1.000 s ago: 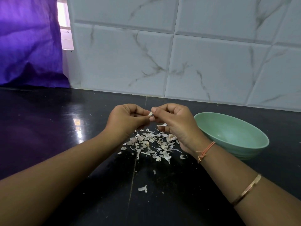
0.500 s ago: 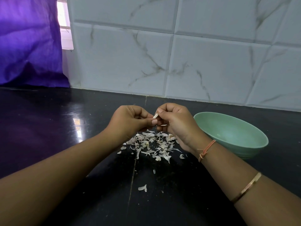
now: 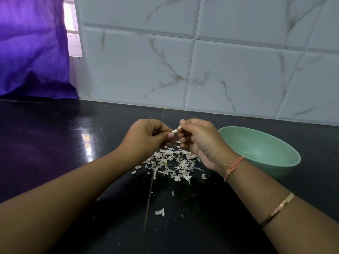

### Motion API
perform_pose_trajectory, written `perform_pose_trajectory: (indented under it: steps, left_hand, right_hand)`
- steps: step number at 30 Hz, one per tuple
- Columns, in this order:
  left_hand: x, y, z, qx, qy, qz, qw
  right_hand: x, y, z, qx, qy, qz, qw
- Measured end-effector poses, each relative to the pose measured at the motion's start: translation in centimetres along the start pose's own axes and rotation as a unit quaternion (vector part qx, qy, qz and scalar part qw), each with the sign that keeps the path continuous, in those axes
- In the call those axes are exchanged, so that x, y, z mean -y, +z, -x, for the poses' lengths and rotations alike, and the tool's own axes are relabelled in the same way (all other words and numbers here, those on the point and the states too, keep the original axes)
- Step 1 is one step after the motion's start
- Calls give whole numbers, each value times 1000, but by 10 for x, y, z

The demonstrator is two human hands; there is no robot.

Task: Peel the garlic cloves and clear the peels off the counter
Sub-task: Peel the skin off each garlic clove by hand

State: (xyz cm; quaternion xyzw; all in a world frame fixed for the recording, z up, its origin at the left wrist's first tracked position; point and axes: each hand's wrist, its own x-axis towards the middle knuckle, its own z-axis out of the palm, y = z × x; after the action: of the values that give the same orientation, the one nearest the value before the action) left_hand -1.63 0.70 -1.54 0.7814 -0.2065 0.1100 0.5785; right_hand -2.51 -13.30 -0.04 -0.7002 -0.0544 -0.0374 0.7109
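Progress apparently midway: pinching small pale garlic clove [image 3: 175, 131] between curled fingertips of left hand [image 3: 146, 138] and right hand [image 3: 200, 140], above heap of papery white peels [image 3: 172, 162] lying uncleared on glossy black stone counter [image 3: 55, 143].

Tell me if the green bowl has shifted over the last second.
No. The green bowl sits where it was, judged against the counter seam.

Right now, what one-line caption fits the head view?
Left hand and right hand pinch a garlic clove above a pile of peels on the black counter, green bowl beside.
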Motion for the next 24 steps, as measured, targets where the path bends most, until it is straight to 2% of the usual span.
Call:
perform_pose_trajectory:
  steps: [4,10,13,16,18,20,24]
  left_hand:
    - [1,0,-1,3,-14,7,1000]
    - [2,0,-2,-4,-29,-5,1000]
    - [3,0,-3,-7,-23,-15,1000]
    - [4,0,-2,-14,-15,-30,999]
    - [3,1,-1,-19,-12,-38,999]
    - [2,3,1,-21,-9,-47,999]
    - [2,5,2,-18,-7,-61,998]
  right_hand:
    - [-1,0,-1,2,-15,4,1000]
    - [6,1,2,-4,-91,38,995]
    - [8,2,3,0,-60,19,998]
    - [9,0,2,30,33,-93,995]
    - [8,-1,2,52,64,-129,988]
    - [4,-1,1,60,58,-110,990]
    - [-1,-1,-1,26,25,-58,998]
